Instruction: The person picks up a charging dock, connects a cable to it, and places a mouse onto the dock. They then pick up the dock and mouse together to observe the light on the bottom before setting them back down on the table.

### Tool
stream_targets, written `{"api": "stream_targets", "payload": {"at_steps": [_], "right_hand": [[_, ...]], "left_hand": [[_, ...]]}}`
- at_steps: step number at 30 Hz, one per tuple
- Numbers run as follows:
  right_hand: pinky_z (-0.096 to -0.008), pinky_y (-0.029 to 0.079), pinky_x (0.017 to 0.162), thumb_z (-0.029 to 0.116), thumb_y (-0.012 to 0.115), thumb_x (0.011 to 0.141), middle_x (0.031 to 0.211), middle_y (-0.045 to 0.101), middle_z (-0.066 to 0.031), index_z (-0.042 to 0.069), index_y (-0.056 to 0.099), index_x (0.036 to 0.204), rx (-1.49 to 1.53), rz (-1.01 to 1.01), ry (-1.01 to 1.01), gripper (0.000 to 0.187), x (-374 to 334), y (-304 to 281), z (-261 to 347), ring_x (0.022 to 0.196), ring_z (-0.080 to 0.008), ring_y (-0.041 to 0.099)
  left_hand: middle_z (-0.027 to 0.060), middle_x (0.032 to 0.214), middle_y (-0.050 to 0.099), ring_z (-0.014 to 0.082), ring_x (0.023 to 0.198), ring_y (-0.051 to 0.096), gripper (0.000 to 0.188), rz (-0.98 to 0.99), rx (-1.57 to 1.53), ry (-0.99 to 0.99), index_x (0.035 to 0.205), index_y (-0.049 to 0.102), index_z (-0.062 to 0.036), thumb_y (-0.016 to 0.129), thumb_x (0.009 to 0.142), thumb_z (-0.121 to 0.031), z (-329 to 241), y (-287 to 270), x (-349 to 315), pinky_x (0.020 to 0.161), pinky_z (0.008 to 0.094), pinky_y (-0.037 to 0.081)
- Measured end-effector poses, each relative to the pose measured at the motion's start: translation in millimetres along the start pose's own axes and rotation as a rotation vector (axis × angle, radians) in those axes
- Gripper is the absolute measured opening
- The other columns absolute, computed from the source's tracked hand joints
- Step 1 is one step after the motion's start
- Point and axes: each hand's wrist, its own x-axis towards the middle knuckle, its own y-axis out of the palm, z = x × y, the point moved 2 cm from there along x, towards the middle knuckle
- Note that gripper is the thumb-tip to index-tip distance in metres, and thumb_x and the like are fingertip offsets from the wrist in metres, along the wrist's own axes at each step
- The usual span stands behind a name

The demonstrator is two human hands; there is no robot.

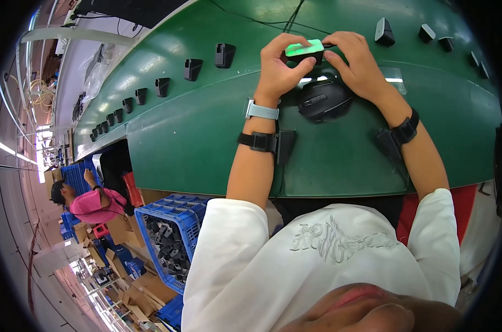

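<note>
A small black box with a glowing green top (306, 48) is held up over the green table by both hands. My left hand (281, 65) is closed on its left side, thumb along the front and fingers at the back. My right hand (357, 65) pinches at its right end, where a thin dark piece, perhaps a cable plug, shows between the fingers. Most of that piece is hidden. Just below the hands, a black computer mouse (323, 100) lies on the table.
A row of black wedge-shaped units (193, 69) runs along the table's left. More units, some white-faced (385, 32), stand at the right back. Black cables (291, 21) cross the far side. Below left, a blue crate (179, 221) holds many black parts. A person in pink (98, 205) works beyond.
</note>
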Motion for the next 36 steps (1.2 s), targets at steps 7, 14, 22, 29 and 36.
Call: {"api": "stream_targets", "payload": {"at_steps": [7, 14, 22, 29, 36], "right_hand": [[-0.0436, 0.038, 0.110, 0.017, 0.064, 0.099, 0.126, 0.063, -0.0124, 0.005, 0.061, 0.122, 0.028, 0.013, -0.010, 0.026, 0.5, 1.5, -1.4, 0.125, -0.0338, 0.052], [-0.0434, 0.039, 0.109, 0.016, 0.065, 0.098, 0.127, 0.063, -0.0130, 0.004, 0.061, 0.122, 0.046, 0.020, -0.042, 0.027, 1.5, 1.3, 1.2, 0.124, -0.0343, 0.053], [-0.0385, 0.049, 0.082, 0.017, 0.064, 0.099, 0.105, 0.066, -0.0139, 0.002, 0.065, 0.116, 0.125, 0.064, 0.051, 0.023, 0.2, -0.1, 5.0, 0.095, -0.0284, 0.060], [-0.0299, 0.037, 0.055, 0.017, 0.064, 0.100, 0.071, 0.058, -0.0062, 0.002, 0.067, 0.116, 0.310, 0.122, 0.180, 0.022, 2.4, -1.1, 7.4, 0.059, -0.0121, 0.048], [-0.0273, 0.036, 0.054, 0.018, 0.067, 0.099, 0.065, 0.055, -0.0029, 0.001, 0.071, 0.111, 0.339, 0.122, 0.281, 0.021, -0.8, -3.2, 0.4, 0.059, -0.0066, 0.042]], "left_hand": [[0.0054, 0.096, 0.069, 0.0137, 0.088, 0.065, 0.031, 0.001, -0.032, 0.034, 0.100, 0.072, -0.0013, 0.079, 0.071, -0.003, 0.5, 0.6, -0.8, 0.074, 0.0255, 0.051], [0.0067, 0.100, 0.069, 0.0157, 0.090, 0.066, 0.031, 0.036, -0.036, 0.125, 0.100, 0.072, -0.0003, 0.078, 0.070, -0.001, 6.9, -3.4, 1.4, 0.077, 0.0266, 0.053], [0.0092, 0.108, 0.068, 0.0207, 0.099, 0.068, 0.040, 0.035, -0.116, 0.103, 0.105, 0.072, -0.0016, 0.076, 0.065, 0.003, 1.3, -1.9, 0.8, 0.081, 0.0302, 0.056], [0.0092, 0.118, 0.066, 0.0210, 0.109, 0.066, 0.049, 0.166, 0.038, 0.138, 0.111, 0.070, -0.0032, 0.076, 0.064, 0.010, 0.8, -5.6, 0.3, 0.089, 0.0311, 0.056], [0.0108, 0.113, 0.070, 0.0231, 0.106, 0.069, 0.049, 0.136, 0.045, 0.092, 0.107, 0.073, -0.0036, 0.076, 0.061, 0.013, -0.2, -0.4, 3.1, 0.089, 0.0320, 0.059]]}}
